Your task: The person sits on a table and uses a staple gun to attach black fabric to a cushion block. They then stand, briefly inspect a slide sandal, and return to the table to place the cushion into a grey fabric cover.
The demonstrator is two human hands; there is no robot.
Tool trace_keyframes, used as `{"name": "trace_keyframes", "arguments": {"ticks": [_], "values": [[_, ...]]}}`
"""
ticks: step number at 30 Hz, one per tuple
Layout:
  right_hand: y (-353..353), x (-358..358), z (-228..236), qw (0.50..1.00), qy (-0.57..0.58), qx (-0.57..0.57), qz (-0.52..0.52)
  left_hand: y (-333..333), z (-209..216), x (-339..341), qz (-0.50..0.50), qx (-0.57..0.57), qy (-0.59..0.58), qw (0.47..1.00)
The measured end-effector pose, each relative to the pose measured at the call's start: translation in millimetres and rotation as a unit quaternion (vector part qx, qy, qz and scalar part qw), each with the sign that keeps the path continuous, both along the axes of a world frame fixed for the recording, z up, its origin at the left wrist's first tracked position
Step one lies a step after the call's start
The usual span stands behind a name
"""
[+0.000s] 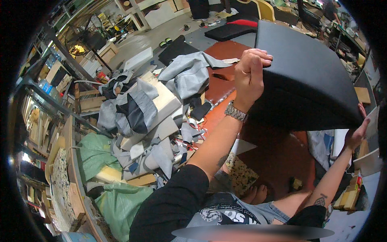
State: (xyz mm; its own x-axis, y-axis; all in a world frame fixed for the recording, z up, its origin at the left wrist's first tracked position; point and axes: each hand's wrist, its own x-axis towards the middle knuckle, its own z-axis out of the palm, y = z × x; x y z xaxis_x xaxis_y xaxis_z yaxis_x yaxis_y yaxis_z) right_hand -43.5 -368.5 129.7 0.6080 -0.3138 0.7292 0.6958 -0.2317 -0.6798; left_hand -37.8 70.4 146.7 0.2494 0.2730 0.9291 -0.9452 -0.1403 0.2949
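Observation:
A large black upholstered cushion (310,72), smooth and thick with a rounded outer side, is raised at the right in front of me. My left hand (252,76) is closed on its left edge, fingers bent over the corner. At the lower right corner, my right hand (358,131) supports it from the side and below, with the palm partly hidden. A metal-band watch (236,112) is on my left wrist. Beneath the cushion lies a brown leather-like sheet (278,161), and a speckled foam piece (242,175) rests on it by my foot.
To the left are heaped grey fabric scraps (185,74) and pale foam blocks (165,99). Green sacks (121,209) stand beside a wooden board (74,161) at the near left. A standing fan (86,38) is farther back. Black cushions (229,31) lie on the floor at the far side.

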Motion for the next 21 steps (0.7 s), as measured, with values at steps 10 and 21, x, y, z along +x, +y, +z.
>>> {"name": "trace_keyframes", "arguments": {"ticks": [10, 21], "values": [[23.0, -7.1, -2.6, 0.999, -0.049, 0.015, -0.016, -1.9, -2.4, 0.7, 0.078, 0.026, -0.041, 0.996], [24.4, 2.6, -3.7, 0.990, -0.099, -0.067, -0.068, -1.8, -3.1, 3.8, 0.100, 0.055, -0.054, 0.992]]}}
